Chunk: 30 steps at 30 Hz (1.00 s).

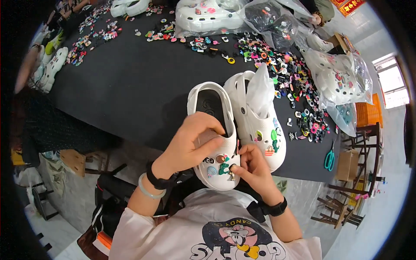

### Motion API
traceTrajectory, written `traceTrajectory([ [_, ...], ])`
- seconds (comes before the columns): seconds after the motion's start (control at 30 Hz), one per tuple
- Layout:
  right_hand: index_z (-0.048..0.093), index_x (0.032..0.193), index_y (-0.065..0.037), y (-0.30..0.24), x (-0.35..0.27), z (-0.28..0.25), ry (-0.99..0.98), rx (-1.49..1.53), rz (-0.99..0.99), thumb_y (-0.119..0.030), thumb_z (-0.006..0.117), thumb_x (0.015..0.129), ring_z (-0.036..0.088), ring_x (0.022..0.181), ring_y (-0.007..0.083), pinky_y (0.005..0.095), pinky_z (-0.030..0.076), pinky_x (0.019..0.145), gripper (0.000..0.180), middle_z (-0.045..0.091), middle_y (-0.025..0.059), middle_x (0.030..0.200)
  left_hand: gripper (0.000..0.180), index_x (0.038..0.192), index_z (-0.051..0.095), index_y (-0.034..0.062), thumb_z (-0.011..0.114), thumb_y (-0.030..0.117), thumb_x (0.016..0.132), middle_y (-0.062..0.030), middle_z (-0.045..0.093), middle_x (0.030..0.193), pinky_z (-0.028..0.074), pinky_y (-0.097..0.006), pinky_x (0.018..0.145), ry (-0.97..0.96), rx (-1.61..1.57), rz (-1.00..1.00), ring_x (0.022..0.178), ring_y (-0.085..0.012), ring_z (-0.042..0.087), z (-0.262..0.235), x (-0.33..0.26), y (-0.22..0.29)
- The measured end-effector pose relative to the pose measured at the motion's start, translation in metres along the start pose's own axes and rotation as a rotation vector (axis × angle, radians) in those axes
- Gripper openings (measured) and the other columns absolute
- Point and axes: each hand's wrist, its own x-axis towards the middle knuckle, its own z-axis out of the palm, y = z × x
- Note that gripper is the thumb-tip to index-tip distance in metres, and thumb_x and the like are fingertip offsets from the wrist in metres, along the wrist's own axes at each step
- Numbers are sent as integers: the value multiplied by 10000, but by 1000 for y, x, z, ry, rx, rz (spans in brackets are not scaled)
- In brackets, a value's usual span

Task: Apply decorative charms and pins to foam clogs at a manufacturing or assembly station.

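At near edge of black table (130, 86): white clog (214, 138), toe toward wearer, heel opening facing away. Left hand (190, 145) wrapped over the clog's upper, fingers curled across the vamp and into the opening, clamping it steady, likely so the toe face stays put for pressing. Right hand (251, 167) at the toe's right side, thumb and forefinger pinched narrow on a small charm (232, 168) right against the shoe's surface; whether seated in a hole or only touching, cannot tell. Already on the toe: several coloured charms (216, 164), among them a round swirl and a green piece. Just beside on the right, touching or nearly so: second white clog (260, 125), stuffed with a clear plastic bag (261, 89), own charms on its upper. Beyond, well apart: loose charms scattered (290, 82) over the cloth, within reach as stock. Bagged white clogs (338, 78) at far right. Teal-handled scissors (329, 159) at table's right edge. Dark band on each wrist, pale bangle on the left
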Motion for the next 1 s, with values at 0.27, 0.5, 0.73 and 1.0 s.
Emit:
traceTrajectory([
  [0.27, 449, 1224, -1, 8, 2, -14, -122, 133, -99, -170, 451, 1015, 458, 706, 81, 226, 395, 665, 269, 467, -2, 794, 170, 927, 618, 15, 713, 42, 788, -105, 618, 957, 463, -338, 828, 231, 207, -236, 933, -243, 597, -5, -62, 24],
  [0.5, 510, 1156, 8, 3, 24, -53, -35, 5, -121, -120, 450, 1006, 456, 674, 67, 218, 394, 620, 206, 493, -5, 768, 373, 996, 569, 50, 814, 88, 716, -47, 512, 977, 438, -272, 732, 315, 149, -312, 815, -147, 491, 32, -67, 14],
  [0.73, 355, 1277, -20, 15, 10, -37, -333, 104, -51, -142, 598, 936, 475, 718, 84, 229, 417, 655, 436, 484, 15, 839, 381, 908, 561, 63, 856, 149, 683, -16, 444, 834, 385, -251, 588, 52, 157, -479, 654, -131, 429, 12, -49, 5],
  [1.0, 358, 1255, -26, 16, 3, -30, -249, -119, -111, -267, 769, 822, 501, 638, 116, 263, 429, 569, 644, 477, 43, 759, 205, 942, 575, 39, 703, 142, 819, -108, 517, 801, 457, -368, 569, 21, 682, -62, 683, -293, 567, 26, -55, -8],
])
